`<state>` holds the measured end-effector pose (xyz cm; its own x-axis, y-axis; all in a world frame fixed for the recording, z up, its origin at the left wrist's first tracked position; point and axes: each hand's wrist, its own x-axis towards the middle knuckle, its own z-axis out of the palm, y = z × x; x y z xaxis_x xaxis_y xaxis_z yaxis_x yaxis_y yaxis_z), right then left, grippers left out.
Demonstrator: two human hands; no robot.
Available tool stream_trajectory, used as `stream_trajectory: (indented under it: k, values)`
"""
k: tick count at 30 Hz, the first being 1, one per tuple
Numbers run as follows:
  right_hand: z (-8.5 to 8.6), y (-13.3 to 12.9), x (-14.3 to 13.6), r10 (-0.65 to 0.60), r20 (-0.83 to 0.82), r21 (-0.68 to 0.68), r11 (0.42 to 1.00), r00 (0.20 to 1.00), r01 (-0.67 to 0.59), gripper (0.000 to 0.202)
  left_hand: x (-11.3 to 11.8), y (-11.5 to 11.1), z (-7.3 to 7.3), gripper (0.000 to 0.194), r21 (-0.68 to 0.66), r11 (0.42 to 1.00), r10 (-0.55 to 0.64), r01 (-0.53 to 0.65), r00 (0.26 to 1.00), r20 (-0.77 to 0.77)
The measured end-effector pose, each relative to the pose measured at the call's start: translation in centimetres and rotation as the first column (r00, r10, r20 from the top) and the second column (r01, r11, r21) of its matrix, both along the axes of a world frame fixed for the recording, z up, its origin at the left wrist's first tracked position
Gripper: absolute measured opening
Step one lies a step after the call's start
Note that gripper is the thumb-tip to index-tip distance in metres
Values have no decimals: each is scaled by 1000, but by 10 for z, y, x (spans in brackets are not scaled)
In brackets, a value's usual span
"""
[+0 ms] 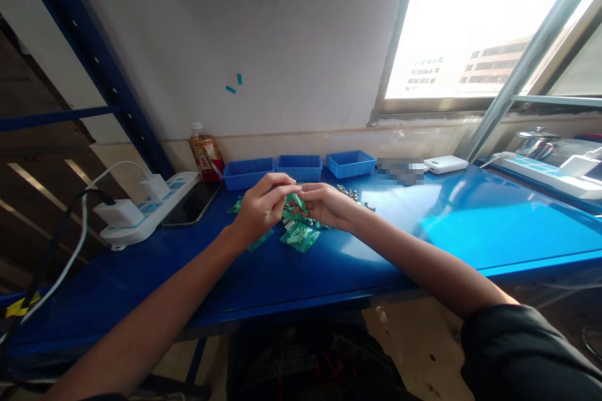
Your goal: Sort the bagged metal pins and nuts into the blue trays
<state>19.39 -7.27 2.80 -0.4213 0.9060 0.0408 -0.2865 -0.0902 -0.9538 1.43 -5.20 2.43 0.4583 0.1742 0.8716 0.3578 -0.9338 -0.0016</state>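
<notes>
Over the blue table, my left hand (264,203) and my right hand (325,203) meet at their fingertips. Between them is a small green plastic bag (297,202), pinched by the fingers of both hands. Another green bag with small pale parts in it (301,236) lies flat on the table just below my hands. More green bags are partly hidden under and behind my hands. Small metal parts (348,192) lie in a loose pile behind my right hand.
Three blue bins (350,164) stand along the wall. To the left are a bottle (205,153), a phone (192,203) and a power strip (153,212) with cables. A white device (446,165) and another power strip (548,174) lie at the right.
</notes>
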Motion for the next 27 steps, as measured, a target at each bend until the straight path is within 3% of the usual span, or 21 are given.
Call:
stream_trajectory:
  k: [2,3,5,7,9,10,12,15,17,18,20,22,24,27]
  values:
    - [1,2,2,-195,14,137,972,981,191,24,-2,1,6,26,-51,997,58,-59,998,-14]
    - [0,3,3,-326,35,248,918,945,308,24,-2,3,8,23,-108,989,95,-96,995,-18]
    - [-2,5,7,-568,95,536,721,818,439,18,-1,6,10,20,-319,937,146,-143,989,-13]
    - [-6,5,9,-705,158,798,503,691,331,5,0,9,9,36,-593,798,129,-110,992,-10]
    - [-11,4,8,-746,229,926,366,625,97,11,0,13,4,48,-750,658,80,-69,997,-22]
    - [-13,2,7,-753,260,946,323,605,-6,17,0,15,2,49,-773,630,73,-70,997,-30]
    - [-16,0,3,-783,286,956,271,552,-111,22,-4,21,1,42,-746,657,127,-112,991,-38]
    - [-17,1,0,-834,278,959,268,476,-91,21,-15,39,10,31,-645,734,283,-214,959,3]
    - [-18,6,3,-843,293,951,304,451,-49,20,-26,58,19,27,-557,775,383,-299,923,38]
    - [-18,9,5,-842,308,944,329,442,-32,20,-31,68,23,26,-454,794,458,-403,889,12]
    - [-20,15,11,-840,343,927,375,420,-5,17,-38,86,27,27,-338,755,567,-563,818,-95]
    - [-22,19,17,-831,385,910,415,401,-13,16,-41,95,23,33,-321,689,626,-650,756,-190]
    - [-24,22,20,-809,432,893,445,398,-66,17,-39,93,15,38,-334,692,574,-640,768,-283]
    - [-27,20,19,-770,491,868,469,408,-162,18,-33,73,3,28,-371,759,369,-535,823,-431]
